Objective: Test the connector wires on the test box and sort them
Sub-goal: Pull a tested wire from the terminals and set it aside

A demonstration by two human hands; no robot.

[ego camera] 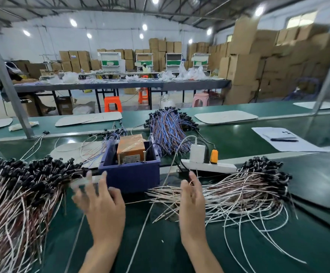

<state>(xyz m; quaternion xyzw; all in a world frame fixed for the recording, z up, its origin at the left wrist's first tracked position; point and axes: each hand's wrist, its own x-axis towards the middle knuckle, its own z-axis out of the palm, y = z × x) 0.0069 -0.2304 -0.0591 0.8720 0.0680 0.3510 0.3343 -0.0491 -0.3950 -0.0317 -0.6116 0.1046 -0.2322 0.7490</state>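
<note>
Down at the near edge of the green mat [160, 257], smooth and slightly glossy, we have both hands raised over the work. Our left hand [103, 205] is spread wide with straight fingers; the tips are smeared by blur, so we cannot tell whether they touch anything. Our right hand [191, 201] stands edge-on, fingers straight and loose, holding nothing. It sits just beside the right pile of wires [244, 192], thin white and brown strands fanned out in loops, with black connectors bunched at the far end. Over on the left lies the left pile of wires [18, 194], a thicker heap of the same kind topped with black plugs.

Just past our fingertips sits a square blue plastic bin [130, 176]. Inside it the test box [130, 146] stands upright, orange and wrapped in shiny tape. To its right we see a long white power strip [223, 167] carrying a white adapter [197, 153] and an orange plug [214, 154]. Behind that arches a blue and purple wire bundle [168, 129]. Farther right lie paper sheets [282, 142], and beyond them stacked cardboard cartons [258, 66].
</note>
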